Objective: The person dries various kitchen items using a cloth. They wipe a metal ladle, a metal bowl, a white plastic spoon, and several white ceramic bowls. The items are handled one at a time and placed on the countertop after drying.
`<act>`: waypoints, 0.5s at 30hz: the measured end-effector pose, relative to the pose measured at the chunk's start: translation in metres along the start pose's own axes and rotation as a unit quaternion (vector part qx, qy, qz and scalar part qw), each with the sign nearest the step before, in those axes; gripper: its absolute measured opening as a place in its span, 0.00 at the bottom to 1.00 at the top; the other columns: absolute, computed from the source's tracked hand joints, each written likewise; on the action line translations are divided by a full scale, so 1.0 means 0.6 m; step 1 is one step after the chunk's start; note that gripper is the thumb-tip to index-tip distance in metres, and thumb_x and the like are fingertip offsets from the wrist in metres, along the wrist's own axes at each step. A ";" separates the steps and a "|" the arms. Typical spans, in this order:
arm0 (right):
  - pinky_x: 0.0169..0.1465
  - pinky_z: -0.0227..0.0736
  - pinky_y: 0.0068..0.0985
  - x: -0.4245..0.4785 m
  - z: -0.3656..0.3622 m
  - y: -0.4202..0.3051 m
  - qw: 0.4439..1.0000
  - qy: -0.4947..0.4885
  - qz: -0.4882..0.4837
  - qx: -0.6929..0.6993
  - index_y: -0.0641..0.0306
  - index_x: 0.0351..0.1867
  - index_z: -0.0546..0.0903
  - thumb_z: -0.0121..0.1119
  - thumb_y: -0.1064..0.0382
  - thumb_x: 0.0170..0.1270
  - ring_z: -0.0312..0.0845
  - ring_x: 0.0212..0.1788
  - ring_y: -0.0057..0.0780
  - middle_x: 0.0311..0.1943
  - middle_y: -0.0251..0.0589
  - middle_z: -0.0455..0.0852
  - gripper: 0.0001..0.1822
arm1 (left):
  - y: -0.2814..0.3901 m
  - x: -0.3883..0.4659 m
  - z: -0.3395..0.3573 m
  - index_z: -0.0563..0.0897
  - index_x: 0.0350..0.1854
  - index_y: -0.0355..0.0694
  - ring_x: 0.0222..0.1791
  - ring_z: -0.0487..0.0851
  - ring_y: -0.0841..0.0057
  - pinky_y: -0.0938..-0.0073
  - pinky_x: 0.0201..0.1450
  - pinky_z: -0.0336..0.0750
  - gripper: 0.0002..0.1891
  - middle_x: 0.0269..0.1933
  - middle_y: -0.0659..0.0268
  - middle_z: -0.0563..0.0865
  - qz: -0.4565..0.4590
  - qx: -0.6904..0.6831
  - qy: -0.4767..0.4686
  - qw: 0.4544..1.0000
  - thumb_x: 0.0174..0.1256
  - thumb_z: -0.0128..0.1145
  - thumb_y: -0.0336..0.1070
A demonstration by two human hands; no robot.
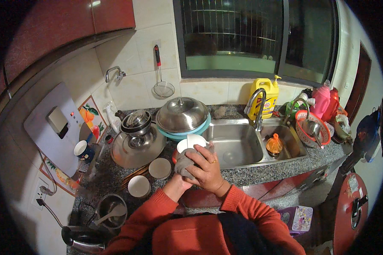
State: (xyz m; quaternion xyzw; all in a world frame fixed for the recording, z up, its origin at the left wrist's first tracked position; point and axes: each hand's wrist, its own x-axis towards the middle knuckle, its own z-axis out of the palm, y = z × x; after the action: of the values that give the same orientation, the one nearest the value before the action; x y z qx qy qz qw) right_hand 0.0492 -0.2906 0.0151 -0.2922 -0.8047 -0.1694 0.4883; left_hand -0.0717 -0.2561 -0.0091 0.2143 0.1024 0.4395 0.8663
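Both hands are together in front of my chest, at the counter's edge left of the sink. My right hand (207,165) is curled over a bunched grey cloth (185,164). Below it my left hand (179,185) is mostly covered by the cloth and my right fingers; its fingers cannot be made out. Just beyond the cloth a white bowl (196,140) shows, partly hidden, with a red edge below it. Whether the bowl is held cannot be told. Two white bowls, one nearer (139,186) and one farther (159,168), rest on the counter to the left, beside wooden chopsticks (130,178).
A steel double sink (236,146) lies right, with an orange bag (274,145) in its smaller basin. Behind the hands stands a domed steel lid (181,114) over turquoise basins. Left are a large lid (121,153), a steel pot (111,207) and an electric kettle (83,239).
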 end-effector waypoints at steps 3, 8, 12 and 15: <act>0.58 0.62 0.48 0.032 -0.011 0.006 0.991 0.037 0.088 0.092 0.56 0.41 0.80 0.66 0.58 0.41 0.69 0.57 0.44 0.53 0.42 0.76 0.20 | 0.001 -0.013 0.005 0.63 0.65 0.48 0.53 0.76 0.73 0.70 0.49 0.76 0.24 0.56 0.68 0.74 0.080 0.175 0.090 0.977 0.67 0.48 0.45; 0.44 0.74 0.25 0.063 -0.035 0.051 0.848 0.021 0.379 0.369 0.65 0.44 0.82 0.59 0.64 0.54 0.80 0.40 0.32 0.40 0.42 0.84 0.15 | 0.026 -0.015 -0.015 0.72 0.53 0.52 0.27 0.79 0.86 0.88 0.17 0.66 0.17 0.35 0.75 0.80 -0.045 0.218 0.022 0.975 0.63 0.56 0.41; 0.43 0.74 0.20 0.027 -0.028 0.087 0.666 -0.028 0.494 0.558 0.65 0.46 0.80 0.55 0.56 0.61 0.79 0.37 0.21 0.38 0.35 0.84 0.17 | 0.023 -0.018 0.013 0.71 0.57 0.47 0.45 0.82 0.78 0.72 0.42 0.78 0.21 0.48 0.71 0.81 -0.079 0.203 0.074 0.973 0.65 0.52 0.48; 0.44 0.77 0.24 -0.015 -0.004 0.065 0.551 0.023 0.556 0.622 0.64 0.51 0.75 0.51 0.49 0.63 0.80 0.39 0.26 0.42 0.39 0.83 0.23 | 0.013 -0.007 -0.011 0.70 0.59 0.46 0.48 0.81 0.76 0.70 0.46 0.78 0.20 0.51 0.69 0.79 -0.002 0.282 -0.110 0.953 0.68 0.49 0.47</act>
State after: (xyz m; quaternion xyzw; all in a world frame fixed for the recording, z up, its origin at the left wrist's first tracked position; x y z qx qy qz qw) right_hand 0.0791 -0.2647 0.0076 -0.3004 -0.3752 0.6717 0.5638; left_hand -0.0823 -0.2534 -0.0114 0.4961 0.1269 0.3646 0.7778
